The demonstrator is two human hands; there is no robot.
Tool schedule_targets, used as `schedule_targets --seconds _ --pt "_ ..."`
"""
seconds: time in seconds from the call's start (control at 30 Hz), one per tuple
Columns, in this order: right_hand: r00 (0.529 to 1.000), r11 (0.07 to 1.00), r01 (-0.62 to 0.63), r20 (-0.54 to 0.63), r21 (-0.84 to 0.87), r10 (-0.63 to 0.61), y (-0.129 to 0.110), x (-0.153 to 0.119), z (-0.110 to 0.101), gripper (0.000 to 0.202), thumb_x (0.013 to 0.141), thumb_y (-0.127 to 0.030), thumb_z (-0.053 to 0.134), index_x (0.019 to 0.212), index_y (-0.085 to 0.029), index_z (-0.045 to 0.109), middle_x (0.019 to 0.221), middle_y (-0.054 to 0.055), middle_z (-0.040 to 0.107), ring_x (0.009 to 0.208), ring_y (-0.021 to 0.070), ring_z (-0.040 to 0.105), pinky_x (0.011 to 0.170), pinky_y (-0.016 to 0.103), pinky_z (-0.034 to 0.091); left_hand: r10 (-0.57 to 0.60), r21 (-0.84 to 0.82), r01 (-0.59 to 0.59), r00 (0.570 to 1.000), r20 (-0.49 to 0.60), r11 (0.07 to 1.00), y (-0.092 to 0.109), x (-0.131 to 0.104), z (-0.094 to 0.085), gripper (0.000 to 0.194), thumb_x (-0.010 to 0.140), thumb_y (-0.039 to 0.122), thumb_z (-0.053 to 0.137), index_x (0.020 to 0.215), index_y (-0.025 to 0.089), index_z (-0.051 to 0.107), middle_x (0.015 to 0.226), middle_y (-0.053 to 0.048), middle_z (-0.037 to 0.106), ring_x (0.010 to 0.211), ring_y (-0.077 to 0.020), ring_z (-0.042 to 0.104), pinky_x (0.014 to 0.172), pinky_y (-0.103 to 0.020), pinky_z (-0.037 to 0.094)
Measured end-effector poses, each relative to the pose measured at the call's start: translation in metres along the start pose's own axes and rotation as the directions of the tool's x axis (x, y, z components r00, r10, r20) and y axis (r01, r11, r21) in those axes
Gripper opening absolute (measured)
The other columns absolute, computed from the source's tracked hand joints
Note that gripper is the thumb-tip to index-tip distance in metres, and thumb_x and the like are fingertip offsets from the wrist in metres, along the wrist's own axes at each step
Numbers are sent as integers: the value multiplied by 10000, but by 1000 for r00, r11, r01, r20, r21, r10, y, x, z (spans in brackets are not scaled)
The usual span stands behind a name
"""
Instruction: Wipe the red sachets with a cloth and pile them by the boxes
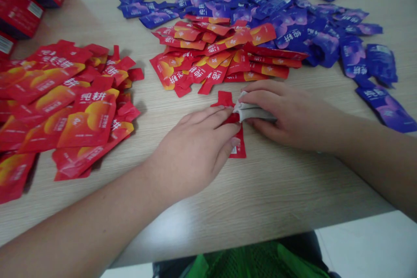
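Observation:
A single red pouch (241,141) lies on the table in front of me, partly covered by my left hand (195,147). The fingers of that hand are stretched out and rest on the pouch, holding it flat from above. My right hand (289,115) is closed around a folded light grey cloth (254,112). One end of the cloth touches the pouch beside my left fingertips. Just beyond my hands is a pile of red pouches (211,58) with orange fruit pictures.
A bigger heap of red pouches (87,117) covers the left side of the wooden table (273,200). Many blue-purple pouches (293,30) spread across the back and right. Red boxes (22,4) stand at the far left corner. The table's front edge runs near my lap.

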State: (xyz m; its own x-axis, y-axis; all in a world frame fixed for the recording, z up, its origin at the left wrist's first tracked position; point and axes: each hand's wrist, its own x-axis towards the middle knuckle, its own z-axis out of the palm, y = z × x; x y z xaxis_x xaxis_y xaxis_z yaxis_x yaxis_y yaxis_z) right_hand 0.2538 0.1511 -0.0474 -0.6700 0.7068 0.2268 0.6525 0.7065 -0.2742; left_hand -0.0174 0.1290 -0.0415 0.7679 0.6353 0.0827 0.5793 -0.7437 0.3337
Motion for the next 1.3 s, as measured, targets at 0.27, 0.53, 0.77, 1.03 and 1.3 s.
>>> schedule_targets --seconds 0.27,0.53,0.77,1.03,1.3 --pt "993 995 -73 -89 61 78 -12 0 -4 436 886 -171 682 1322 -176 680 1297 150 762 1231 339 711 1073 487 581 -59 120 65 997 -56 991 5 -5 15 571 1138 335 499 1659 105 469 1787 -181 379 1696 -397 274 1358 -647 275" --pt "993 953 119 -51 279 -109 -30 -2 -14 352 927 -147 689 1270 -222 656 1289 105 781 1199 253 735 1043 385 592 -76 -63 76 997 12 995 -2 -2 12 1273 872 702 818 1731 40 153 1768 -354 288 1671 -468 296 1340 -670 296" --pt "919 889 222 220 401 -328 -54 -1 -15 311 967 -138 711 1266 -210 761 1323 84 780 1276 257 695 1165 434 538 -10 -151 18 998 55 988 4 -8 13 1185 886 488 801 1740 107 73 1758 -318 348 1668 -403 344 1369 -684 195" --pt "984 985 99 135 141 -118 -24 8 -5 314 934 -147 655 1208 -186 805 1290 152 763 1220 336 707 1101 547 560 -66 -136 79 993 99 988 5 -2 7 1351 877 842 728 1728 -10 115 1776 -368 222 1687 -429 272 1377 -650 213" --pt "999 998 -36 6 44 36 -4 9 0 244 925 -249 680 1131 -201 803 1144 131 773 1081 343 732 972 515 589 -108 -28 110 992 58 994 -3 -5 11 991 1039 587 627 1739 49 176 1800 -290 261 1705 -395 228 1377 -610 218"
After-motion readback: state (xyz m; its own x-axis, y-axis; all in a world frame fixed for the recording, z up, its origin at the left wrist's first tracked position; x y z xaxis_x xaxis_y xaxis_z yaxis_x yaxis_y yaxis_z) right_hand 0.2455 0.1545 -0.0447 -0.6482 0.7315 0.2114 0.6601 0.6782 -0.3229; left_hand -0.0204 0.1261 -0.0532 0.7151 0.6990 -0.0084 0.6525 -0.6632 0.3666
